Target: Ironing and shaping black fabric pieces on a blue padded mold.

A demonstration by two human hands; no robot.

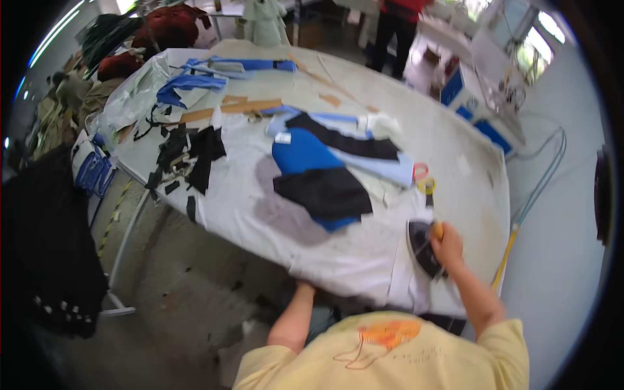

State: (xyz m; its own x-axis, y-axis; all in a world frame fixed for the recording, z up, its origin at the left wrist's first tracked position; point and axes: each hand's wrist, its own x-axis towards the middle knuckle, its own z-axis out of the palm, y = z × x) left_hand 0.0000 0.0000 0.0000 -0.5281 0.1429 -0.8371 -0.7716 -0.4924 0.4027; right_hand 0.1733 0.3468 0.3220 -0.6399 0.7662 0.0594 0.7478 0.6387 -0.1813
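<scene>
My right hand [450, 248] is closed round the handle of a clothes iron [421, 248], which is at the right of the white-covered table [244, 231]. At the table's near edge is my left hand [305, 287]; its fingers are hidden by the edge. In the middle lies a blue padded form [299, 151] with a black fabric piece [323, 193] draped over it. Behind it another black fabric strip [344, 138] lies on light blue fabric [380, 168]. Scissors with red and yellow handles [425, 184] lie just beyond the iron.
Black fabric scraps [195, 156] lie on the table's left, with blue fabric pieces [195, 79] and brown strips [231, 109] farther back. Black cloth [49, 240] hangs at the left. A blue and white machine [478, 107] stands beyond the right edge. A person [393, 32] stands at the back.
</scene>
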